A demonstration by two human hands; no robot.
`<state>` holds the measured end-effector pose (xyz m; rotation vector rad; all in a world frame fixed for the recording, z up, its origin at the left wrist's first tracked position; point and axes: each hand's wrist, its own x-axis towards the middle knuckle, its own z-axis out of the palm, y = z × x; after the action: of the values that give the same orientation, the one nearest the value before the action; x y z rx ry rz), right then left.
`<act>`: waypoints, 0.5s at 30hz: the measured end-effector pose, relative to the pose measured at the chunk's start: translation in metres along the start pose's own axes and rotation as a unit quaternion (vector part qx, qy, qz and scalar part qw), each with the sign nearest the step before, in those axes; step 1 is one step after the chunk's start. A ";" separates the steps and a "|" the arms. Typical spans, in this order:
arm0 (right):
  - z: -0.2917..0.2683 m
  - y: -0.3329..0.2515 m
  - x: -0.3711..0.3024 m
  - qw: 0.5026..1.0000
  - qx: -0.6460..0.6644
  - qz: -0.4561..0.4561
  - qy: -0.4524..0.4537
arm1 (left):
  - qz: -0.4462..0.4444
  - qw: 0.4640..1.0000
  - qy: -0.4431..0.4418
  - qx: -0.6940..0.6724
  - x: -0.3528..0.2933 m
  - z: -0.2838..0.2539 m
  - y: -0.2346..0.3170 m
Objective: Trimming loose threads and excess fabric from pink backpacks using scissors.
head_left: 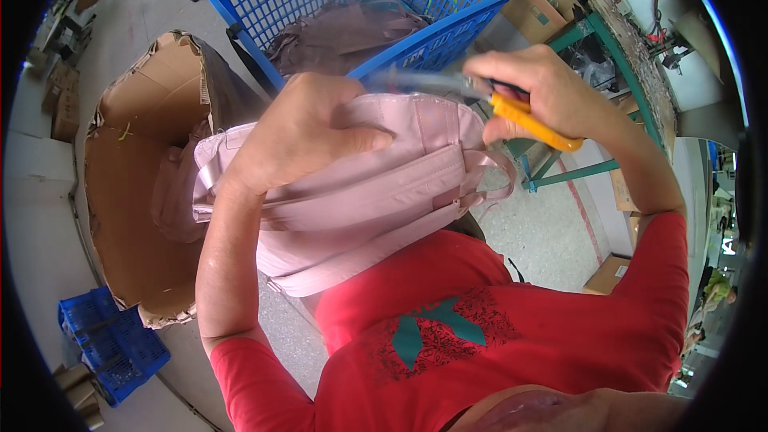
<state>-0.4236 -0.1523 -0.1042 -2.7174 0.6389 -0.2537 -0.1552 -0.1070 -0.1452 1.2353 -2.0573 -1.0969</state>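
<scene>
A pale pink backpack with straps and a side loop rests against my lap, its upper edge toward the blue basket. My left hand is closed on that edge, thumb across the front and fingers mostly hidden behind the fabric. In my right hand is a pair of scissors with an orange handle. Their metal blades are smeared by motion and point left, just above the backpack's edge. Whether the blades touch the fabric I cannot tell.
Beyond the backpack stands a blue plastic basket holding dark brownish fabric pieces. A tall open cardboard box on the left has pink items inside. Blue crates sit at lower left. A green-framed table is at right.
</scene>
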 end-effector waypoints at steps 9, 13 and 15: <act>0.045 -0.003 0.030 0.943 0.311 0.110 0.049 | 0.045 0.990 0.085 0.100 -0.023 -0.012 0.005; 0.039 -0.003 0.023 0.901 0.399 0.164 0.046 | -0.137 0.974 0.092 0.153 -0.082 -0.061 -0.036; 0.038 -0.004 0.020 0.924 0.344 0.163 0.025 | -0.220 0.963 0.150 -0.029 -0.110 -0.069 -0.057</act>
<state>-0.3949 -0.1476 -0.1356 -1.9063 0.8179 -0.3798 -0.0251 -0.0511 -0.1555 1.7618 -1.5542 -1.0637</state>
